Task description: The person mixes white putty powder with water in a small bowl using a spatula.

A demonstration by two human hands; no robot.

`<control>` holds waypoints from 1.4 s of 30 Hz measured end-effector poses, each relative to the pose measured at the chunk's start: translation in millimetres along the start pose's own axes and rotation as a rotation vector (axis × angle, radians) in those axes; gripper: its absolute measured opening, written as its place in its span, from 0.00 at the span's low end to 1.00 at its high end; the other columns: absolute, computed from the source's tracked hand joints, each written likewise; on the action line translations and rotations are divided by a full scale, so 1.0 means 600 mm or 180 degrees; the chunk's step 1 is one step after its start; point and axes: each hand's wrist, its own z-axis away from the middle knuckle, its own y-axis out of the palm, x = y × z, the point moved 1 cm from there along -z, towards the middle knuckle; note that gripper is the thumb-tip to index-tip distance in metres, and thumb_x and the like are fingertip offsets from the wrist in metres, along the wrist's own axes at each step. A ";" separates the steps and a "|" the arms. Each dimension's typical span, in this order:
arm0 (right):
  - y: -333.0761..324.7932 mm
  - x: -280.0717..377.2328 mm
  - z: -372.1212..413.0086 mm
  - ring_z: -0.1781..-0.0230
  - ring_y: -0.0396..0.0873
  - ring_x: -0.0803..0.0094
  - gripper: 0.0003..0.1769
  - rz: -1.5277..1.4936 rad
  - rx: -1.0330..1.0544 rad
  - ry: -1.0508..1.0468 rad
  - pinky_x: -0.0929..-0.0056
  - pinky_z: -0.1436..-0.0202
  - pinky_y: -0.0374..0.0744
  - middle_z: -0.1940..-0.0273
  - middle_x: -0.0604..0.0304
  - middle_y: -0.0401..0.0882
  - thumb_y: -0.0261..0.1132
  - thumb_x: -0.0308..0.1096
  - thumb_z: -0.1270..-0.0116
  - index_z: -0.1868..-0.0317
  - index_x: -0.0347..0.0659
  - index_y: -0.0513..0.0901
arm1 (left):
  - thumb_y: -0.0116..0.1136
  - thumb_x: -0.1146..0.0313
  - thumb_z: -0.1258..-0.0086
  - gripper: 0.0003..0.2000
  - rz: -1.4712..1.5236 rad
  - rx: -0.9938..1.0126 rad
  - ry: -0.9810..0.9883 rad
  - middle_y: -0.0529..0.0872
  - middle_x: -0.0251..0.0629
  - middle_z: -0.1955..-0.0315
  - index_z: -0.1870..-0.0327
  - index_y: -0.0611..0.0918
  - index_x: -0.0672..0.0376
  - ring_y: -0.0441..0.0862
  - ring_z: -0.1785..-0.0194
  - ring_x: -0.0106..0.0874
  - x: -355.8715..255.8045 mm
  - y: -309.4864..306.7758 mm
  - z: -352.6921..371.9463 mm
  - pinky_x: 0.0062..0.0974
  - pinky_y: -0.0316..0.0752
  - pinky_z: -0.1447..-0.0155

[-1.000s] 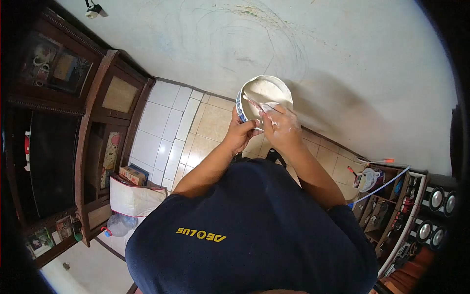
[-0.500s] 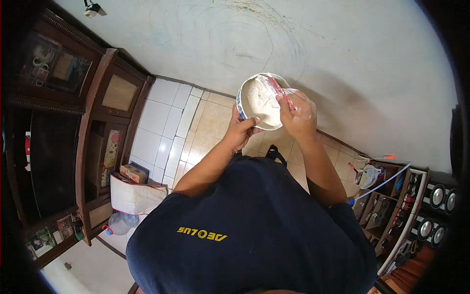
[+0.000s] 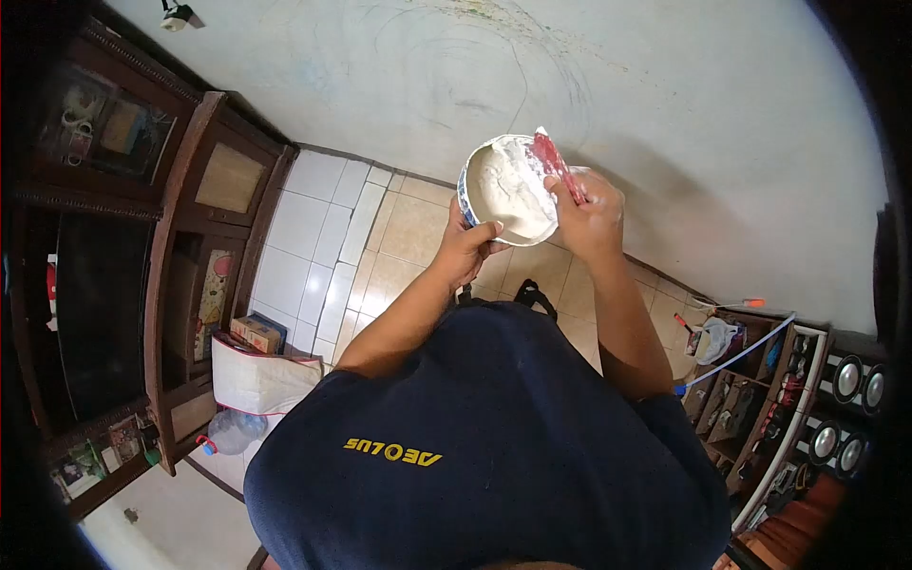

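Observation:
My left hand grips a bowl with a blue pattern on its outside, the thumb over the near rim. Thick white paste fills much of the bowl and coats its right edge. In my right hand is a red scraper, smeared with the same paste, at the bowl's right rim. White smears also cover the back of that hand. The fingers of my left hand under the bowl are partly hidden.
A scuffed pale wall rises just ahead. A dark wooden cabinet stands at left, with a plastic bottle on the floor near it. To the right are a shelf of small items and round speakers.
The scraper has moved from over the paste inside the bowl to its right rim, turning more upright, with more paste showing on it. My left hand still holds the bowl.

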 end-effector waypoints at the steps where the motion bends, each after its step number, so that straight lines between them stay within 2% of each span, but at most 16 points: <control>1: -0.002 -0.006 -0.006 0.76 0.77 0.69 0.06 0.0036 0.0170 0.0369 0.74 0.68 0.74 0.72 0.53 0.82 0.66 0.29 0.39 0.66 0.34 0.85 | 0.58 0.78 0.41 0.37 0.0005 0.0056 -0.0015 0.71 0.40 0.42 0.32 0.54 0.47 0.78 0.44 0.35 0.001 0.000 -0.002 0.30 0.85 0.56; 2: 0.005 -0.020 -0.005 0.74 0.78 0.70 0.08 -0.0303 0.0357 0.1191 0.72 0.66 0.75 0.72 0.53 0.83 0.67 0.30 0.40 0.66 0.33 0.85 | 0.58 0.78 0.41 0.37 0.0004 0.0071 -0.0022 0.71 0.40 0.42 0.32 0.54 0.47 0.78 0.44 0.35 0.002 0.002 -0.003 0.30 0.85 0.56; 3: 0.009 -0.027 -0.003 0.74 0.78 0.70 0.08 -0.0298 0.0345 0.1193 0.72 0.66 0.75 0.72 0.53 0.83 0.67 0.30 0.40 0.66 0.33 0.85 | 0.58 0.79 0.41 0.37 0.0000 0.0039 -0.0037 0.71 0.40 0.42 0.32 0.54 0.47 0.78 0.44 0.35 0.001 0.005 -0.002 0.31 0.86 0.56; 8: 0.001 -0.022 -0.013 0.74 0.79 0.63 0.08 0.0330 0.0168 -0.0003 0.70 0.66 0.75 0.72 0.51 0.82 0.68 0.31 0.40 0.68 0.32 0.84 | 0.58 0.79 0.41 0.37 0.0007 -0.0019 -0.0010 0.71 0.41 0.41 0.32 0.54 0.47 0.79 0.44 0.36 0.011 -0.006 -0.008 0.32 0.86 0.57; 10: -0.010 -0.011 -0.019 0.74 0.79 0.62 0.08 0.0434 0.0197 -0.0104 0.70 0.66 0.75 0.72 0.51 0.82 0.68 0.31 0.41 0.68 0.32 0.84 | 0.56 0.78 0.39 0.37 -0.0101 0.0054 -0.0051 0.69 0.44 0.38 0.30 0.54 0.47 0.74 0.38 0.42 0.004 0.000 -0.006 0.45 0.82 0.46; 11: -0.013 -0.009 -0.021 0.74 0.79 0.60 0.08 0.0535 0.0219 -0.0220 0.69 0.67 0.75 0.73 0.50 0.81 0.68 0.31 0.41 0.69 0.32 0.83 | 0.56 0.78 0.39 0.37 -0.0100 0.0047 -0.0057 0.69 0.44 0.38 0.30 0.54 0.47 0.74 0.38 0.42 0.003 0.002 -0.004 0.45 0.82 0.46; 15: -0.021 -0.034 -0.038 0.72 0.78 0.56 0.10 0.0373 0.0373 -0.0858 0.63 0.65 0.74 0.72 0.51 0.80 0.66 0.35 0.38 0.68 0.36 0.83 | 0.53 0.67 0.37 0.32 -0.0253 0.0058 0.0043 0.69 0.45 0.38 0.30 0.56 0.50 0.73 0.37 0.42 -0.009 -0.001 -0.011 0.46 0.80 0.44; 17: -0.034 -0.016 -0.050 0.75 0.73 0.64 0.11 -0.0125 0.1366 0.0511 0.66 0.66 0.72 0.74 0.53 0.79 0.67 0.36 0.38 0.66 0.35 0.82 | 0.51 0.63 0.36 0.31 -0.0364 0.0081 0.0018 0.69 0.45 0.38 0.30 0.58 0.52 0.73 0.37 0.42 -0.012 -0.018 -0.020 0.46 0.78 0.42; 19: -0.032 -0.032 -0.061 0.75 0.70 0.67 0.11 -0.0120 0.1576 0.0442 0.67 0.66 0.72 0.75 0.53 0.78 0.67 0.35 0.38 0.66 0.35 0.81 | 0.48 0.61 0.38 0.29 -0.0405 -0.0105 0.0315 0.73 0.46 0.43 0.34 0.62 0.57 0.77 0.43 0.39 -0.001 -0.048 -0.038 0.40 0.80 0.49; 20: -0.030 -0.038 -0.066 0.75 0.68 0.70 0.11 -0.0113 0.1770 0.0365 0.67 0.67 0.71 0.76 0.52 0.77 0.67 0.35 0.39 0.65 0.34 0.81 | 0.46 0.61 0.38 0.28 -0.0379 -0.0106 0.0413 0.75 0.46 0.45 0.35 0.65 0.59 0.76 0.42 0.38 0.004 -0.058 -0.047 0.38 0.75 0.43; 24: -0.034 -0.005 -0.082 0.75 0.70 0.70 0.11 -0.0004 0.1955 -0.0003 0.67 0.65 0.72 0.75 0.50 0.77 0.67 0.34 0.39 0.63 0.34 0.81 | 0.45 0.61 0.37 0.27 -0.0309 0.0260 0.0509 0.77 0.47 0.46 0.37 0.69 0.65 0.76 0.43 0.35 -0.010 -0.058 -0.049 0.32 0.71 0.39; 30: -0.019 -0.019 -0.091 0.67 0.79 0.59 0.13 -0.0097 0.2623 -0.0009 0.65 0.59 0.75 0.67 0.44 0.81 0.65 0.34 0.39 0.57 0.35 0.82 | 0.46 0.58 0.37 0.25 -0.0251 0.0294 0.0142 0.81 0.45 0.53 0.43 0.74 0.68 0.79 0.48 0.33 -0.030 -0.061 -0.064 0.29 0.72 0.42; 32: -0.015 -0.006 -0.076 0.66 0.80 0.61 0.17 0.0556 0.2634 -0.0710 0.68 0.58 0.77 0.62 0.48 0.83 0.67 0.39 0.38 0.54 0.35 0.83 | 0.47 0.57 0.37 0.25 -0.0511 0.0218 0.0160 0.82 0.45 0.54 0.44 0.75 0.68 0.80 0.50 0.33 -0.034 -0.071 -0.068 0.29 0.72 0.43; 35: -0.016 0.001 -0.079 0.63 0.81 0.56 0.19 0.0552 0.2783 -0.0313 0.65 0.55 0.78 0.60 0.47 0.83 0.68 0.41 0.39 0.53 0.36 0.82 | 0.48 0.56 0.37 0.25 -0.0748 0.0072 0.0146 0.82 0.44 0.56 0.45 0.76 0.68 0.80 0.53 0.32 -0.047 -0.063 -0.066 0.27 0.73 0.47; 39: -0.015 0.021 -0.086 0.59 0.81 0.55 0.17 0.0682 0.2711 -0.0414 0.62 0.53 0.77 0.59 0.46 0.82 0.67 0.40 0.39 0.54 0.37 0.83 | 0.48 0.57 0.37 0.25 -0.0868 0.0271 -0.0020 0.83 0.44 0.57 0.46 0.77 0.69 0.80 0.54 0.32 -0.058 -0.064 -0.074 0.27 0.73 0.48; 42: -0.003 0.022 -0.093 0.56 0.80 0.52 0.17 0.0786 0.3505 0.0107 0.58 0.51 0.76 0.60 0.43 0.82 0.65 0.38 0.40 0.53 0.38 0.82 | 0.48 0.58 0.37 0.24 -0.1056 0.0517 -0.0065 0.83 0.43 0.58 0.47 0.77 0.69 0.80 0.55 0.31 -0.058 -0.069 -0.085 0.26 0.73 0.49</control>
